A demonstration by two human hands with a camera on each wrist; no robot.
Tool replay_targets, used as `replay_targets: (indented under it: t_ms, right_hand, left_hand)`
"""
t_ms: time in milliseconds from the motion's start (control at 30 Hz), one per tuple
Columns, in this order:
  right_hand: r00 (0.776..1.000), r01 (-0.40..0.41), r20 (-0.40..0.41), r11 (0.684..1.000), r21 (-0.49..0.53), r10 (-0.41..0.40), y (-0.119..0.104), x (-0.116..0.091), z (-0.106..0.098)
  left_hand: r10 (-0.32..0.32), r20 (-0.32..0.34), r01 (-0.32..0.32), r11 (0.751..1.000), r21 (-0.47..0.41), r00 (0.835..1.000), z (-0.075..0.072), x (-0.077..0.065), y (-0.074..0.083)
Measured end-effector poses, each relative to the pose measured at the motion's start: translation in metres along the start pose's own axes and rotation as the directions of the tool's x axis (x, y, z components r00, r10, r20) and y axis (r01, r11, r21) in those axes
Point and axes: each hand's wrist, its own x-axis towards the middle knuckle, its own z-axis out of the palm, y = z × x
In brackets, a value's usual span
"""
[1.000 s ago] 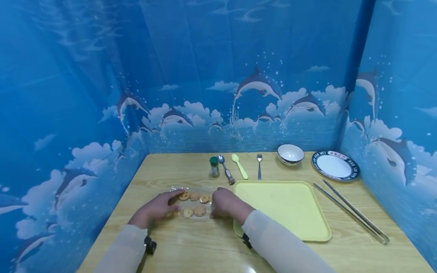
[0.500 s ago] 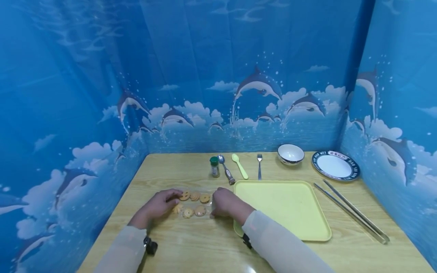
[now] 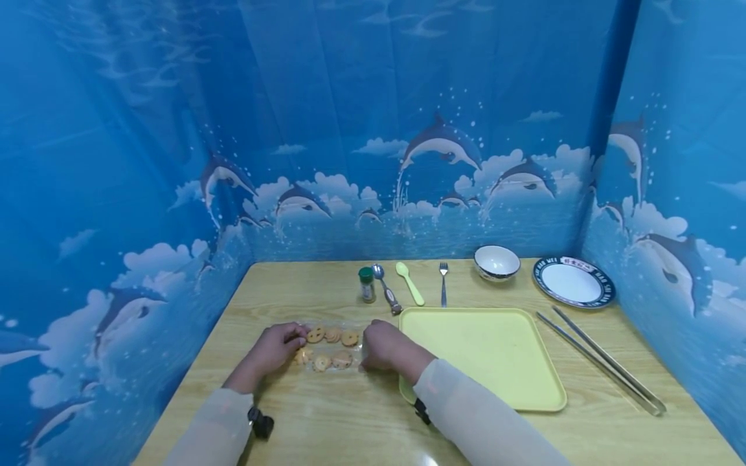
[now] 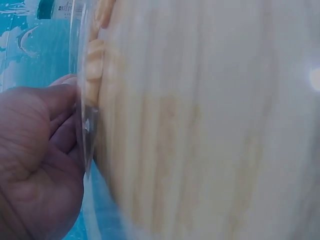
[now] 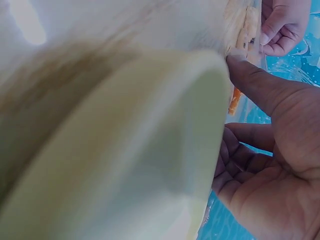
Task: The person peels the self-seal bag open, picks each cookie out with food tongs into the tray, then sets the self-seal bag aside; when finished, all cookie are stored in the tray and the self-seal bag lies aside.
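Observation:
A clear plastic packet of cookies (image 3: pixel 332 349) lies on the table in front of me, with round and shaped cookies in two rows. My left hand (image 3: pixel 282 343) pinches its left end between thumb and fingers. In the left wrist view the packet's clear edge (image 4: pixel 89 135) passes beside that hand's fingertips. On the opposite end, my right hand (image 3: pixel 381 346) holds the packet with curled fingers. The right wrist view shows the right thumb (image 5: pixel 250 75) reaching to the packet's edge; the fingertips' contact is partly hidden. That hand is also close beside the yellow tray (image 3: pixel 484 359).
Behind the packet are a green-capped shaker (image 3: pixel 366 285), a metal spoon (image 3: pixel 386 288), a light green spoon (image 3: pixel 410 283) and a fork (image 3: pixel 443 285). Farther right stand a bowl (image 3: pixel 497 264) and a dark-rimmed plate (image 3: pixel 574 283). Metal tongs (image 3: pixel 603 362) lie right of the tray.
My left fingers have drawn back leftward from over the cookies to the packet's left end, uncovering the left cookies. The right hand stays in place.

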Motion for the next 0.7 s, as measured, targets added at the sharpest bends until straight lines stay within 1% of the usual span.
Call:
replay_targets:
  t_ms: [133, 300, 467, 700]
  right_hand:
    - [1.000, -0.003, 0.003, 1.000, 0.003, 0.003, 0.0001, 0.0008, 0.0001]
    - [1.000, -0.007, 0.002, 1.000, -0.010, 0.007, -0.0003, 0.0011, -0.0003]
    - [1.000, -0.015, 0.013, 1.000, -0.004, 0.015, -0.0010, 0.0012, -0.0006]
    - [0.999, -0.021, 0.024, 1.000, -0.009, 0.021, -0.0013, 0.0018, -0.0003]
  left_hand:
    - [-0.035, -0.015, 0.034, 0.997, -0.067, 0.999, -0.0002, -0.0018, -0.0008]
    - [-0.089, -0.010, 0.085, 0.981, -0.175, 0.996, 0.0001, -0.0021, -0.0045]
    - [-0.096, -0.006, 0.092, 0.969, -0.228, 0.995, 0.0008, -0.0027, -0.0066]
    - [-0.087, -0.007, 0.082, 0.961, -0.265, 0.996, 0.0011, -0.0044, -0.0094]
